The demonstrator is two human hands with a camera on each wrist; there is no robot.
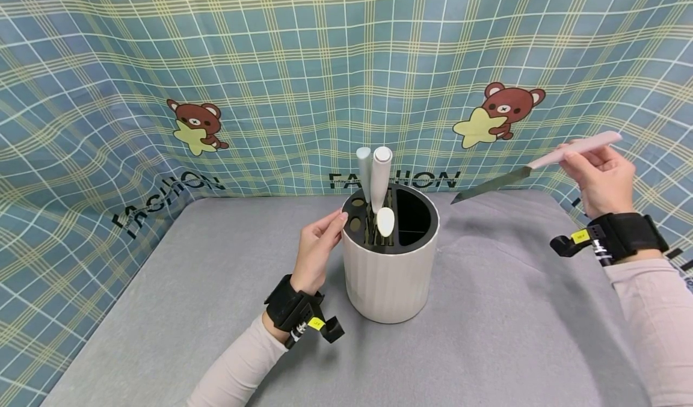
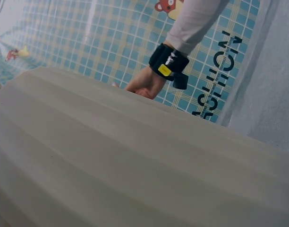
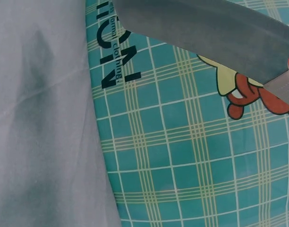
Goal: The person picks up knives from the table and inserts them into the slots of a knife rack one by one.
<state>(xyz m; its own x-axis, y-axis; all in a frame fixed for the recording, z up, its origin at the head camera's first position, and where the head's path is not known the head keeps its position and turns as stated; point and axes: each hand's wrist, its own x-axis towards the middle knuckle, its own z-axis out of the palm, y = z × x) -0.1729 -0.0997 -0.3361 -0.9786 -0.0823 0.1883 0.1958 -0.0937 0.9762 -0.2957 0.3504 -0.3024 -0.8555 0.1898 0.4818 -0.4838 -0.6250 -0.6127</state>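
A kitchen knife [image 1: 492, 183] with a pale pink handle is pinched by my right hand [image 1: 605, 175], raised at the right. Its blade slants down and left, the tip near the far right of a white ribbed knife holder [image 1: 387, 287]. In the right wrist view the broad grey blade [image 3: 210, 35] crosses the top. My left hand [image 1: 316, 250] grips the holder's left rim, thumb at the top edge. Out of the slotted black insert [image 1: 373, 246] rise a white handle [image 1: 381, 175], a pale blue handle [image 1: 364, 169] and a shorter white handle end [image 1: 385, 222].
The holder stands upright on a grey cloth-covered table [image 1: 243, 244]. A large open compartment [image 1: 414, 214] takes up the insert's right side, with round holes at its left. Behind hangs a blue-green plaid curtain [image 1: 303, 82] with printed bears.
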